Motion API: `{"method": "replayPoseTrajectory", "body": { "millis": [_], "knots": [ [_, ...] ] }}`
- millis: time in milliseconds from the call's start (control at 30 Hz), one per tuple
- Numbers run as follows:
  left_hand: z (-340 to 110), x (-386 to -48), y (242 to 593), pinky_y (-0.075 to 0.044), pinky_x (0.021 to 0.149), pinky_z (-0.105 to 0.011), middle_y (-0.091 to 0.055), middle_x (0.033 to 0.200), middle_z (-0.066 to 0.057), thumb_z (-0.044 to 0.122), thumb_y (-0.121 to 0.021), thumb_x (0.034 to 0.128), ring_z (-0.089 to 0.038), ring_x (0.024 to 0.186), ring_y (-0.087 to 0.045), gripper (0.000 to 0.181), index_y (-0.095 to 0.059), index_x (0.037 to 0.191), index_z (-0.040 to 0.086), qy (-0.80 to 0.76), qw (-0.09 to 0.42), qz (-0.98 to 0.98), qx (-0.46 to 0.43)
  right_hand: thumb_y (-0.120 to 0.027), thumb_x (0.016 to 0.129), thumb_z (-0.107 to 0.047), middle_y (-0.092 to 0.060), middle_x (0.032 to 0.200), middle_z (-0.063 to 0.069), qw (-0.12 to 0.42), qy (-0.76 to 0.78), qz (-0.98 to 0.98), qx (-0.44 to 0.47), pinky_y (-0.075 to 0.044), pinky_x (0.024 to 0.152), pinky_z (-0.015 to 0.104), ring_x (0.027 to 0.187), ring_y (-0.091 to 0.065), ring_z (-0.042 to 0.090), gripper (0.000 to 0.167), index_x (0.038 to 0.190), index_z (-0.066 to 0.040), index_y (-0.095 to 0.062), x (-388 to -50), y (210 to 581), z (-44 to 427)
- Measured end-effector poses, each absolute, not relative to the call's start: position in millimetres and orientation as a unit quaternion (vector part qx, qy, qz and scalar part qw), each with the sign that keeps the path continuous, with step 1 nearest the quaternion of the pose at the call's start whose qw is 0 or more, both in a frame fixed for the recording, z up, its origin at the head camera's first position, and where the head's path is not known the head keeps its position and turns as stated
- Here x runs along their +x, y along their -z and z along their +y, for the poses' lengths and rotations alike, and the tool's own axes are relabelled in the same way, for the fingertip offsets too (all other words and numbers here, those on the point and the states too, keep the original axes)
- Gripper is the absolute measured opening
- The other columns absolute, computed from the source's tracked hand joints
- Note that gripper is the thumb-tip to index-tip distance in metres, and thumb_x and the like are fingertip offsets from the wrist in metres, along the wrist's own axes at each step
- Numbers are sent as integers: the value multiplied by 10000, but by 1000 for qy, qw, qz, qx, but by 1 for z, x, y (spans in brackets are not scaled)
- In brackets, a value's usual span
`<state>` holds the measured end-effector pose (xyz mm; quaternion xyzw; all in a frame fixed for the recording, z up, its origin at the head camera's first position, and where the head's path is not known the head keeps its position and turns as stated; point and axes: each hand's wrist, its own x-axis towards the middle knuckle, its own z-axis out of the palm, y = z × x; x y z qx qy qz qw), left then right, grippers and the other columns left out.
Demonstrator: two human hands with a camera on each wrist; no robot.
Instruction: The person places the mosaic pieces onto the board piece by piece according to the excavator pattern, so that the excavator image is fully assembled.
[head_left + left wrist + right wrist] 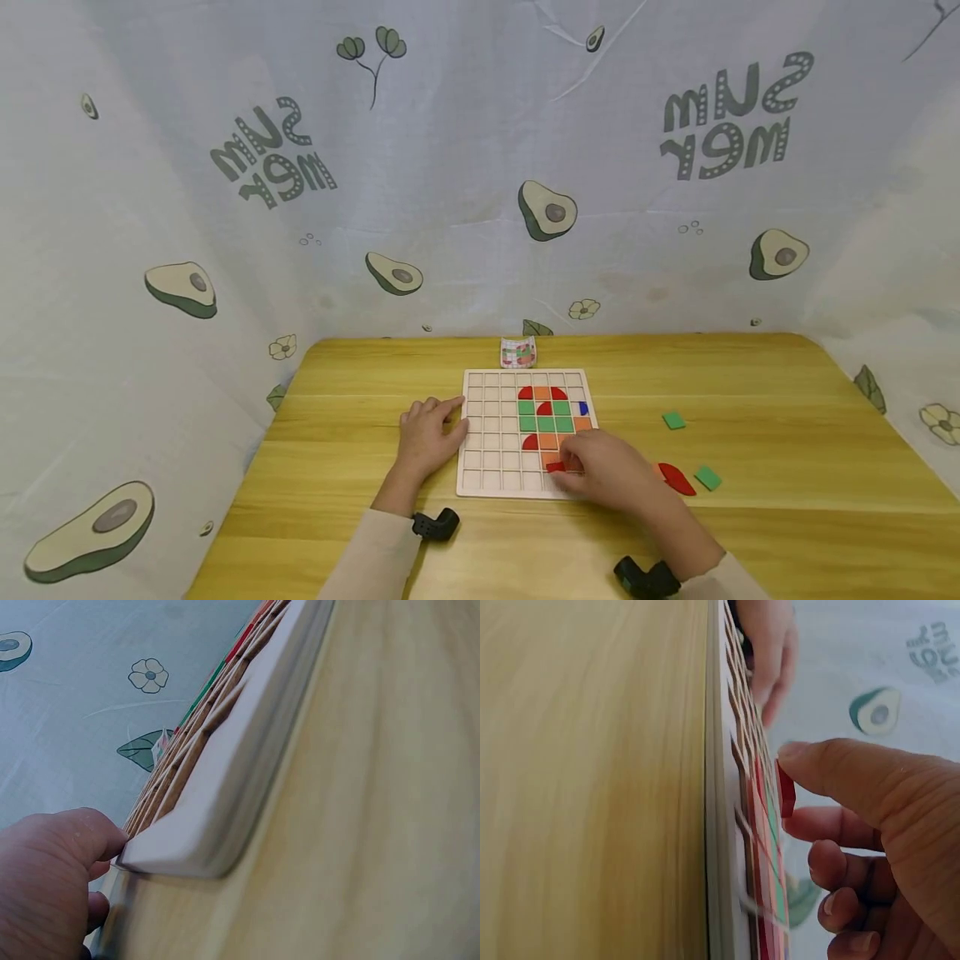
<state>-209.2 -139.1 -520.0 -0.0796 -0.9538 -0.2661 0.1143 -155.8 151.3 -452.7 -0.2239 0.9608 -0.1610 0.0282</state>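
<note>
A wooden grid board (491,483) lies on the table, with red, green, orange and blue pieces in cells of its right half. My right hand (611,473) is over the board's lower right part and pinches a red piece (786,789) between thumb and index finger, as the right wrist view shows; its other fingers are curled. At the board's left edge, my left hand (427,437) touches the rim with thumb and fingers spread. In the left wrist view the thumb (90,834) rests at the board's corner.
Right of the board, two green pieces (673,420) and a red piece (677,479) lie on the table, with an orange one partly hidden beside the red. A small patterned card (518,352) stands behind the board. A printed curtain (465,167) hangs behind the table.
</note>
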Motion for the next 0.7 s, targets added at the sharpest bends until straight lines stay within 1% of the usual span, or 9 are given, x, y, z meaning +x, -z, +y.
{"method": "replayPoseTrajectory", "body": {
  "millis": [167,300,433,533,700],
  "knots": [
    [-139,-210,520,-319,801,-370,-615,900,38,384,-673,924,-149,840,-451,432,-700,1330,237,268,116,-953,-80,-830,824,-388,-498,694,-89,24,147,966,-211,-393,621,270,688,-444,101,303,756,-205,-599,-161,458,123],
    [-138,-210,520,-313,804,-365,-613,904,43,392,-668,926,-144,838,-442,438,-697,1336,241,270,113,-953,-82,-831,829,-383,-500,703,-80,17,143,969,-198,-399,630,291,693,-449,111,292,764,-197,-616,-164,464,113],
    [-138,-210,519,-309,801,-361,-613,905,44,395,-666,930,-143,837,-440,437,-694,1339,245,270,112,-953,-83,-836,828,-381,-536,742,-78,8,145,972,-187,-428,661,303,730,-475,112,257,852,-175,-684,-167,467,111],
    [-138,-210,518,-306,796,-356,-616,906,41,397,-665,931,-145,837,-443,442,-691,1344,243,268,111,-954,-80,-837,827,-378,-559,776,-71,3,146,972,-184,-441,673,319,756,-490,119,267,915,-164,-703,-167,467,112],
    [-139,-209,519,-302,801,-351,-626,922,34,403,-663,935,-144,842,-443,442,-688,1348,248,268,105,-955,-74,-828,836,-389,-554,781,-66,7,144,973,-183,-428,668,325,761,-486,128,278,921,-163,-689,-169,471,113]
  ]
}}
